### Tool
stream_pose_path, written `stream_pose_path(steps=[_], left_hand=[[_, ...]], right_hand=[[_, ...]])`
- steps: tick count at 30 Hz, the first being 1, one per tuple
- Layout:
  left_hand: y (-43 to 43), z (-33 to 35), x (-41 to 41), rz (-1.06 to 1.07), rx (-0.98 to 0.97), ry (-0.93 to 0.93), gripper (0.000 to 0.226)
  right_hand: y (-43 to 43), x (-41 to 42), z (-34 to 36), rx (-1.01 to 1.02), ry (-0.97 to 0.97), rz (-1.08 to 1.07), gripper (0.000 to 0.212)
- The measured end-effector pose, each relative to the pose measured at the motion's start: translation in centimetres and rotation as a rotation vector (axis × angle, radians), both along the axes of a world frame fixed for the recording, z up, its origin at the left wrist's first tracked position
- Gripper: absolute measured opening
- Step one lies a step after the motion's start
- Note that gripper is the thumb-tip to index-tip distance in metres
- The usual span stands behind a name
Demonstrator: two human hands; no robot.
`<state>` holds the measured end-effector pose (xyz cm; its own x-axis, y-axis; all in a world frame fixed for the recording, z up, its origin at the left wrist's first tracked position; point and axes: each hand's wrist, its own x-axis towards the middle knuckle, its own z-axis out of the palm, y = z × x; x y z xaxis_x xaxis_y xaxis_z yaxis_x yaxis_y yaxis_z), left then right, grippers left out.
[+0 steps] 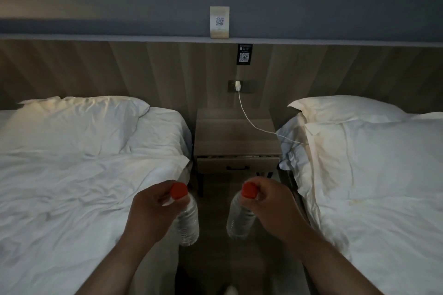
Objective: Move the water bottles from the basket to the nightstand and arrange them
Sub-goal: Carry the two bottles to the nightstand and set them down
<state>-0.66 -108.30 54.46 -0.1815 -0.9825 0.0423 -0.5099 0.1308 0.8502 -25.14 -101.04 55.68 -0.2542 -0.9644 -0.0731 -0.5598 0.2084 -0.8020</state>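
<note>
Head view: left hand (153,208) grips left bottle (187,223) at its neck; right hand (271,206) grips right bottle (239,220) likewise; nightstand (236,136) beyond.

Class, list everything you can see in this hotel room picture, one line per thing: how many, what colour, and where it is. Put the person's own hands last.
water bottles: 2, clear with red caps, left bottle and right bottle hanging from the hands between the beds
nightstand: 1, grey-brown wood, between the beds against the wall
charger: 1, white, plugged in above the nightstand
cable: 1, white, running to the right bed
beds: 2, white, left bed and right bed
pillows: 2, white, left pillow, right pillow
card: 1, pale, on the ledge
sticker: 1, black, on the wall panel
left hand: grips left bottle's neck
right hand: grips right bottle's neck
</note>
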Motion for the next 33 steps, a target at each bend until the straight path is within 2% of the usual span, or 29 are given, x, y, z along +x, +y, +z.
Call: stream_pose_path(steps=[5, 13, 21, 24, 28, 30, 33], left_hand=[[-5.3, 0.0, -2.4, -0.011, -0.048, -0.02, 0.022], [-14.6, -0.7, -7.1, -0.063, 0.06, 0.027, 0.009], [-28.0, -4.5, -11.3, -0.167, 0.196, 0.022, 0.035], [-33.3, -6.0, -12.5, -0.173, 0.247, 0.003, 0.032], [-39.1, -8.2, -13.7, -0.234, 0.252, -0.101, 0.035], [-41.4, -8.8, -14.6, -0.206, 0.266, -0.094, 0.038], [-44.0, -9.5, -16.2, -0.151, 0.256, -0.146, 0.024]], right_hand=[[-5.5, -2.3, 0.5, -0.043, 0.018, 0.005, 0.024], [-13.6, -6.7, 0.0, 0.025, 0.016, -0.044, 0.012], [-25.5, -10.6, -3.4, 0.115, 0.035, -0.084, 0.015], [-29.9, -11.7, -4.7, 0.133, 0.088, -0.06, 0.021], [-34.9, -13.3, -6.5, 0.173, 0.085, -0.088, 0.02], [-37.0, -13.9, -7.1, 0.171, 0.045, -0.121, 0.02], [-40.0, -15.1, -8.3, 0.176, 0.005, -0.152, 0.023]])
